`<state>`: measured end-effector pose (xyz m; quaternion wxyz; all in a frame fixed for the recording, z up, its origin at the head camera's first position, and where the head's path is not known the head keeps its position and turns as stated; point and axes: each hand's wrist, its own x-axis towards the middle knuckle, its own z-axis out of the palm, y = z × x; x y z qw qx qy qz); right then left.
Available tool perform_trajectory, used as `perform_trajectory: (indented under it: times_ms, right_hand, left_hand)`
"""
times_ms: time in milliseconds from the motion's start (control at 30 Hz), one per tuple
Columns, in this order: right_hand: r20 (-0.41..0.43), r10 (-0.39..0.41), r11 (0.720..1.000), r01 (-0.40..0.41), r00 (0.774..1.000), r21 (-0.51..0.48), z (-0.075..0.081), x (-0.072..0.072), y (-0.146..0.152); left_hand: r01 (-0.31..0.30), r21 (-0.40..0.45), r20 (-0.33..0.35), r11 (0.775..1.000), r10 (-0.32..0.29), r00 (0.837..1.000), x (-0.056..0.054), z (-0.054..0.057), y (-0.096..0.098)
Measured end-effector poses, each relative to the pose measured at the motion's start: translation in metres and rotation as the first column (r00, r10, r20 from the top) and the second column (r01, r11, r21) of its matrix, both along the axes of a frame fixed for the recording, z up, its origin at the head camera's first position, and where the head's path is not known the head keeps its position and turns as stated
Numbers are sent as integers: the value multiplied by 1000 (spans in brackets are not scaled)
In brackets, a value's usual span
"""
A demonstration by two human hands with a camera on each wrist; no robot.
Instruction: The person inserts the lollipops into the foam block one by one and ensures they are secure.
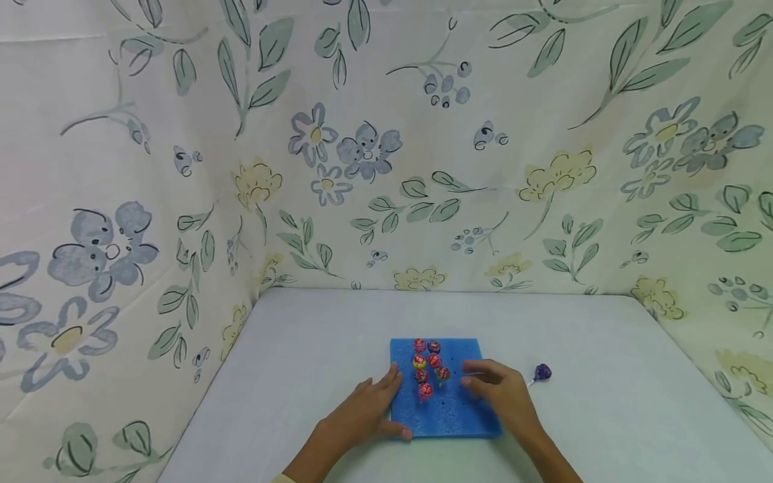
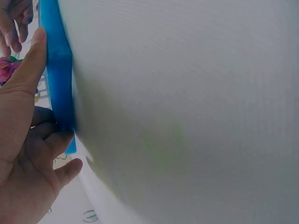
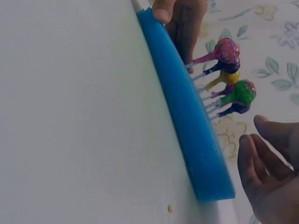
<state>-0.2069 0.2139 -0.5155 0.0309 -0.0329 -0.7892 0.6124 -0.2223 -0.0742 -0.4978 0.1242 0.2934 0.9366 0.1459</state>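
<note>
A blue foam block lies flat on the white table. Several wrapped lollipops stand upright in it by their sticks, in two rows on its left half. My left hand grips the block's front left corner, fingers along the left side and thumb at the front edge. Over the block's right part hovers my right hand, its fingers loosely bent and nothing visible between them. It is apart from the lollipops, also in the right wrist view, where a green-wrapped lollipop is nearest. Small holes dot the block's top.
One dark purple lollipop lies on the table just right of my right hand. A tiny tan crumb shows on the table in the right wrist view. Flower-patterned cloth hangs behind and at both sides.
</note>
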Motion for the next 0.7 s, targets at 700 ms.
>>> perform_trajectory:
  times_ms: [700]
  right_hand:
    - [-63, -123, 986, 129, 990, 104, 1, 9, 54]
  left_hand:
    - [-1, 0, 8, 1000, 1, 1000, 2, 3, 0]
